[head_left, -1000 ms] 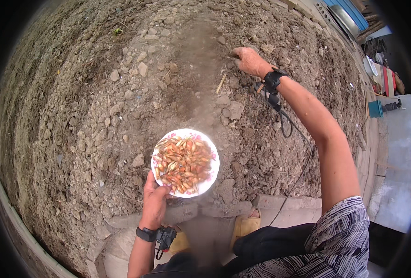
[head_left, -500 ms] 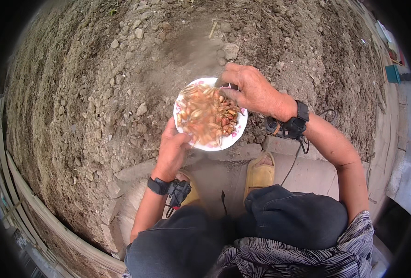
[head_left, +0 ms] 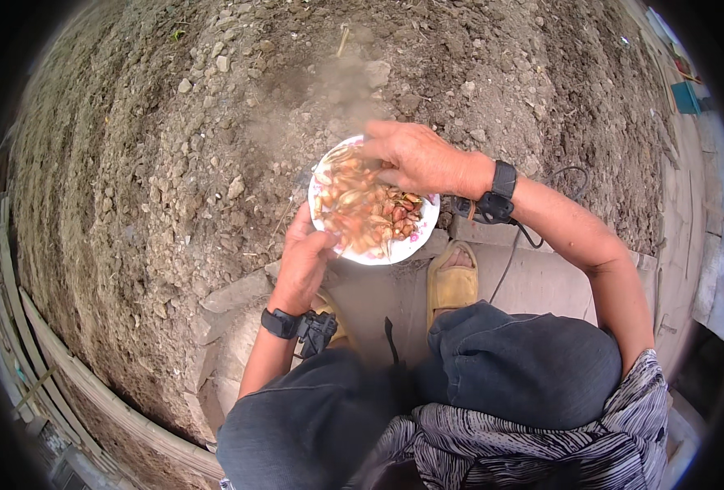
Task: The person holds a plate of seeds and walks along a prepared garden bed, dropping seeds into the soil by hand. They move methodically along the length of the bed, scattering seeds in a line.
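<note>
A round white plate [head_left: 421,238] with pink flowers on its rim is held above the edge of the soil. On it lies a heap of small bulbs [head_left: 399,217], reddish-brown at the right and paler, with dry tails, at the left; they look like shallots or onion sets. My left hand [head_left: 303,263] grips the plate's near-left rim, its thumb over the edge. Over the far side of the plate is my right hand [head_left: 427,159], fingers bent down toward the bulbs and thumb drawn in. Its fingertips are blurred, and what they hold is hidden.
Cloddy, stony soil [head_left: 174,147] spreads ahead. Below the plate, stone slabs [head_left: 239,294] edge a paved strip, where my feet in yellow slippers [head_left: 452,286] rest. Wooden planks [head_left: 109,408] border the left. A cable [head_left: 505,269] hangs from my right wrist device.
My right hand has shifted left, further over the heap of bulbs. The plate stays in my left hand, almost unmoved, and the whole view has moved slightly.
</note>
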The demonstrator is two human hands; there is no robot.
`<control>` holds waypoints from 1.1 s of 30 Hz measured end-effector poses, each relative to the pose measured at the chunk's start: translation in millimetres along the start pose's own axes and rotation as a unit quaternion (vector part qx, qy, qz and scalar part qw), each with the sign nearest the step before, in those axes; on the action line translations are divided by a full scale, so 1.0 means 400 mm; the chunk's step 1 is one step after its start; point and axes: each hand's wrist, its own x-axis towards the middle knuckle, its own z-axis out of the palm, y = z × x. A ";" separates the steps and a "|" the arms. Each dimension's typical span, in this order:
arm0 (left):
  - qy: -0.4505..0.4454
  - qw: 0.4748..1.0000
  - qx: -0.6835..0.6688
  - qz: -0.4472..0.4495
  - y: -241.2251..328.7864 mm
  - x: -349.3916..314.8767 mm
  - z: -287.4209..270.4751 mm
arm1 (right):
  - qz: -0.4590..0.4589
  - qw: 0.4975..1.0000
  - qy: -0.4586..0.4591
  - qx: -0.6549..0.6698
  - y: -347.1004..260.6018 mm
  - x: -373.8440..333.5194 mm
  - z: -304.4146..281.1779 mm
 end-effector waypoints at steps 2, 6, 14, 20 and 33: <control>0.009 1.000 -0.003 0.002 0.004 -0.003 -0.016 | 0.025 0.997 -0.007 0.071 0.002 -0.003 -0.013; 0.027 0.999 -0.031 0.027 0.015 -0.013 -0.065 | 0.209 0.945 0.065 0.243 0.054 -0.060 -0.070; 0.132 0.978 -0.030 0.157 0.103 -0.064 -0.214 | 0.192 0.977 0.047 -0.075 0.157 -0.214 0.009; 0.140 0.975 -0.018 0.173 0.109 -0.063 -0.238 | 0.149 0.970 0.047 -0.187 0.179 -0.125 0.075; 0.102 0.988 -0.065 0.096 0.073 -0.008 -0.135 | 0.186 0.950 -0.086 -0.237 0.227 -0.129 0.160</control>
